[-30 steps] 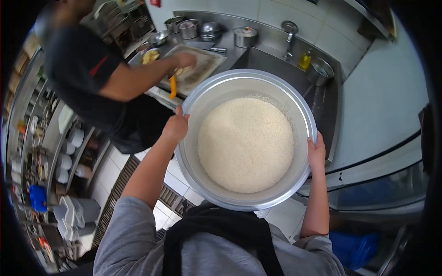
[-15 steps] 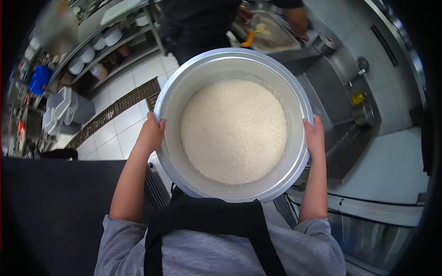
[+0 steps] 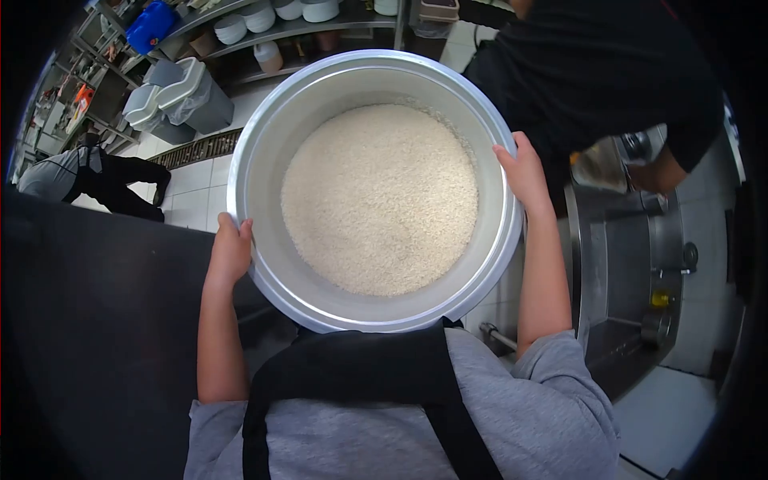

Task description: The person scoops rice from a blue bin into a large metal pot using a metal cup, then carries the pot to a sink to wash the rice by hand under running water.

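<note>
A large round metal pot is held out in front of my chest, its open top facing up. White rice grains fill its lower part in a fairly level layer. My left hand grips the pot's rim on the left, thumb on top. On the upper right side, my right hand has the rim in its grasp, with the thumb over the edge. The fingers under the rim are hidden on both sides.
A co-worker in black leans over the sink at right. Another person is at far left. Bins stand beyond the floor drain. Shelves hold white bowls. A dark surface lies at left.
My body has turned left with the pot, so the sink and co-worker have shifted right in view. The pot sits slightly further left and higher. A second person has come into view.
</note>
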A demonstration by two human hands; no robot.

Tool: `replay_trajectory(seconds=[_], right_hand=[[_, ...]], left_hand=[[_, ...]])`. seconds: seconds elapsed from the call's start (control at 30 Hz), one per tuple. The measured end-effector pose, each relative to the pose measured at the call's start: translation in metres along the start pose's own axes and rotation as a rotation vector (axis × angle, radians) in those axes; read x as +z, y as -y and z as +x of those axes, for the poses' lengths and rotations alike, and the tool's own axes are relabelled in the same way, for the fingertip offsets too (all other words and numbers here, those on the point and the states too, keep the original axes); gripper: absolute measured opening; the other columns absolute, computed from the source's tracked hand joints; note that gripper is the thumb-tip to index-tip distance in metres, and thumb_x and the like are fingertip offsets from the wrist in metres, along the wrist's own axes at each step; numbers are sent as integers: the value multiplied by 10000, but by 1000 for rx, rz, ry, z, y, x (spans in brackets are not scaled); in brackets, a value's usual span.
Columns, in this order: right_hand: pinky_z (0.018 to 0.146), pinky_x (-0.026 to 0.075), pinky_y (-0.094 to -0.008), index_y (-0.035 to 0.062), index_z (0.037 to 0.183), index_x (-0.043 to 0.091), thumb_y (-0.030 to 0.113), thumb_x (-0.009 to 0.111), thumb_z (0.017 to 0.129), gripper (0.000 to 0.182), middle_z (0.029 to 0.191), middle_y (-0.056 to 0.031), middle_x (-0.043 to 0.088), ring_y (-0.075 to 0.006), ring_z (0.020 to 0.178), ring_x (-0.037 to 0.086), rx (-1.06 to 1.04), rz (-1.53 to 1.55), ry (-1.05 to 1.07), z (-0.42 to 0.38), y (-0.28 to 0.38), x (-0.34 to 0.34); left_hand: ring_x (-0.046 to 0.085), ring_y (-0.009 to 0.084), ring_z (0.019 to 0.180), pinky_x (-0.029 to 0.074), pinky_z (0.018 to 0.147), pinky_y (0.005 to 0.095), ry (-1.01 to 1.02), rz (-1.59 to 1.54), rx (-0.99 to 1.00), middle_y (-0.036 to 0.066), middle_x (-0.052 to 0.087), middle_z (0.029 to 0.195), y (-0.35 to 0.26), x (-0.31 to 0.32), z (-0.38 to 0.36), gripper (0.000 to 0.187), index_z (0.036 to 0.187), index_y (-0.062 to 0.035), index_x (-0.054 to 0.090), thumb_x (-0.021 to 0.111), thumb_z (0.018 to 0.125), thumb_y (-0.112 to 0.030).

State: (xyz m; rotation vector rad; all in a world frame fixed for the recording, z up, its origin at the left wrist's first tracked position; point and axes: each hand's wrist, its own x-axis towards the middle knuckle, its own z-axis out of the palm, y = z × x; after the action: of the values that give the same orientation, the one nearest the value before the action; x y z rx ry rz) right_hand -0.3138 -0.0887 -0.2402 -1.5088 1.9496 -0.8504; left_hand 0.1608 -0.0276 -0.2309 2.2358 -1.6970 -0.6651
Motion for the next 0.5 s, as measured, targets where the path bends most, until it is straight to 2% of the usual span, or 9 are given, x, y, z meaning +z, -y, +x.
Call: replay_trajectory(seconds=[0.1, 0.33, 0.47, 0.5], right_hand=[[841, 469, -384, -29, 1134, 513, 220, 591, 867, 373, 1039, -244, 629, -365, 980, 620, -39, 33, 15, 15, -4, 12], [843, 468, -393, -21, 1142, 515, 224, 585, 870, 372, 1041, -235, 631, -363, 982, 619, -37, 44, 71, 1, -21, -8], [844, 466, -389, 0, 1128, 524, 229, 587, 869, 351, 1029, -222, 636, -349, 982, 619, -178, 124, -44, -1, -50, -1], [842, 466, -387, 5, 1130, 524, 231, 588, 869, 351, 1024, -220, 637, -346, 976, 621, -137, 126, -36, -12, -46, -6]], left_hand=[[611, 463, 842, 478, 724, 462, -53, 27, -29, 339, 591, 903, -2, 4, -10, 300, 982, 71, 378, 473, 959, -213], [613, 455, 816, 475, 703, 465, -138, 28, -15, 323, 594, 870, -15, 13, -48, 296, 965, 79, 386, 459, 966, -207], [608, 449, 816, 473, 711, 451, -194, 68, 4, 325, 589, 884, -29, 10, -63, 287, 961, 82, 390, 456, 967, -197], [603, 448, 813, 470, 713, 453, -197, 68, 23, 325, 587, 883, -30, 8, -65, 290, 959, 82, 391, 461, 966, -199]])
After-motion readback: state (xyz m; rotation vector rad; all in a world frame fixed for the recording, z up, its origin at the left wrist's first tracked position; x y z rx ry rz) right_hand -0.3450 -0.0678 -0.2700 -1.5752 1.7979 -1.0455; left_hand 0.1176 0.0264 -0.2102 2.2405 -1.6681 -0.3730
